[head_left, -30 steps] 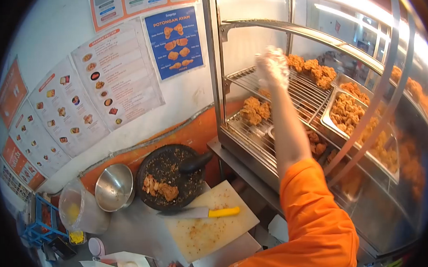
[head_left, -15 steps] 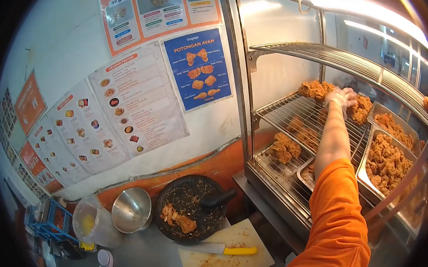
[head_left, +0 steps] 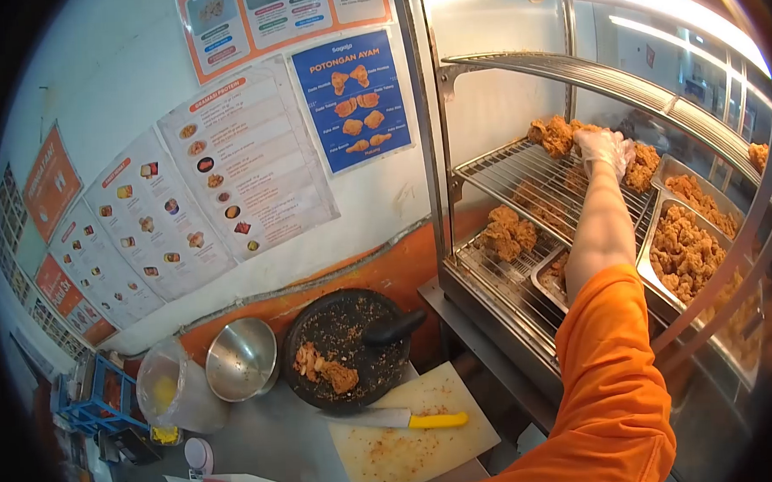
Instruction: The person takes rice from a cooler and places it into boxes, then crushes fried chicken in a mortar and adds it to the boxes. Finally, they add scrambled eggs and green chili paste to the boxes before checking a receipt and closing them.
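Right hand, gloved, fingers curled onto fried chicken; left hand unseen.

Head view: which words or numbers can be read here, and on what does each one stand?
"POTONGAN AYAM": heading of the blue poster on the wall, above drawings of chicken pieces.
A small word above that heading: too blurred to read.
Red heading on the white menu sheet: too small to be sure of.
Orange posters at the left and the sheets along the top: text too small to read.
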{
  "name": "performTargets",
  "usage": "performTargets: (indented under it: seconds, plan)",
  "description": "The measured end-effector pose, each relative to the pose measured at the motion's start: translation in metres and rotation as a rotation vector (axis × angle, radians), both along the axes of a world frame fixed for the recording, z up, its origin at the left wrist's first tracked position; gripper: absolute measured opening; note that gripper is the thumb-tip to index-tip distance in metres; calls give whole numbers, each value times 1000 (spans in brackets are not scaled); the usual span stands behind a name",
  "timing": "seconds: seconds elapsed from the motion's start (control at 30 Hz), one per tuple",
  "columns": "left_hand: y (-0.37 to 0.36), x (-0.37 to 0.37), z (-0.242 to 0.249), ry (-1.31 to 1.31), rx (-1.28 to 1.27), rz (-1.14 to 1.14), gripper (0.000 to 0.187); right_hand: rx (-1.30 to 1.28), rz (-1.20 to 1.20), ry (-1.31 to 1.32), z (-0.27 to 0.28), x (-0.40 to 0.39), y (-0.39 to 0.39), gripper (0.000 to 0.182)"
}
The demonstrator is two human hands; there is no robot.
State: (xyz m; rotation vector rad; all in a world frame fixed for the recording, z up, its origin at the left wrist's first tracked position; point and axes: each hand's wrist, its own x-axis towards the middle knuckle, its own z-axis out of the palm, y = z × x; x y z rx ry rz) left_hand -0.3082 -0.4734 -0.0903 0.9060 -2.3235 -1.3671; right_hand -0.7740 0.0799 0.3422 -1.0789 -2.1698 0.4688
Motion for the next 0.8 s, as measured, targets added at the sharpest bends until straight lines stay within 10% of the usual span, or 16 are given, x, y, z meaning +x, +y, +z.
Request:
performTargets:
  seconds: [0.13,0.23,0.3,0.43,0.5,0.57,0.8]
  plan:
    - [15,13,10,223,-649,-171,58,-138,146,161,20,35,-25,58]
    - [11,14,13,154,-643,-209,59,-264,198,329,11,19,-21,65]
    - [11,12,5,199,-549,-156,57,-628,385,896,-19,-30,16,63]
    - [16,7,14,321,-559,-113,35,-871,654,976,6,68,-86,51]
    - [17,19,16,125,-490,-149,57,-410,746,677,2,78,-100,44]
    - [14,19,14,100,-455,-158,60,-1402,936,1275,-9,41,-106,38]
    - [17,22,25,116,-535,-157,56,-1294,1625,248,-113,115,-270,35]
